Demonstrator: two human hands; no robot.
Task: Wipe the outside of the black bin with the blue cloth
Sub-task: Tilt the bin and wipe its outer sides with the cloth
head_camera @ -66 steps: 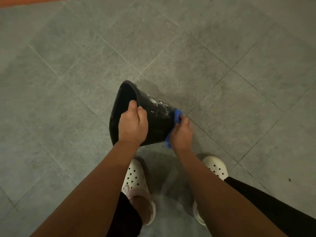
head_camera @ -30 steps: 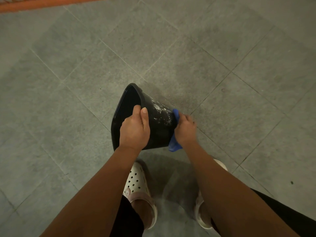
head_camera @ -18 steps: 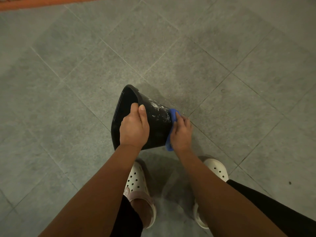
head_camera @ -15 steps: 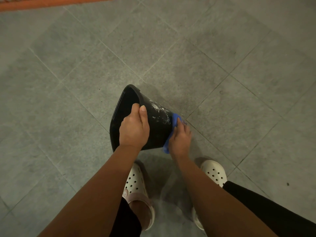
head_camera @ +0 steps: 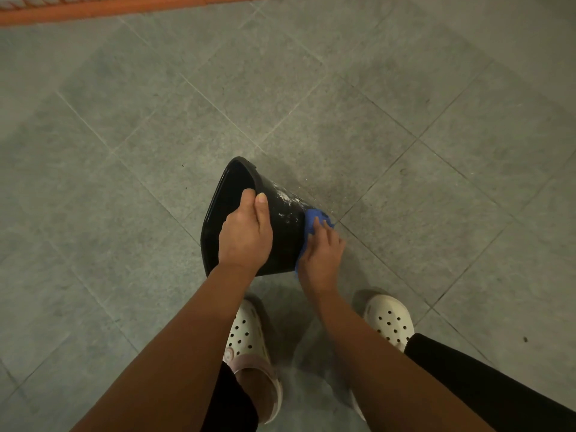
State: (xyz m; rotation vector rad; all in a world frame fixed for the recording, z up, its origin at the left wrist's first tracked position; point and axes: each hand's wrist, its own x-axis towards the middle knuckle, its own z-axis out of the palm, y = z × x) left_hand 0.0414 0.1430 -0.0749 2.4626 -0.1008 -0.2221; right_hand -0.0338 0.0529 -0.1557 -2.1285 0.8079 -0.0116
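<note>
A grey tiled floor (head_camera: 405, 104) is filling the whole view, its thin grout lines running diagonally. An orange strip (head_camera: 93, 10) is bordering it along the far left edge. Near the middle, the black bin (head_camera: 285, 244) is lying tipped over on the tiles, its open mouth facing left and its narrower base pointing right. Just nearer than the bin, a pale perforated left clog (head_camera: 246, 335) and a matching right clog (head_camera: 389, 319) are standing on the floor, slightly apart. A small dark speck (head_camera: 525, 339) is sitting at the near right.
</note>
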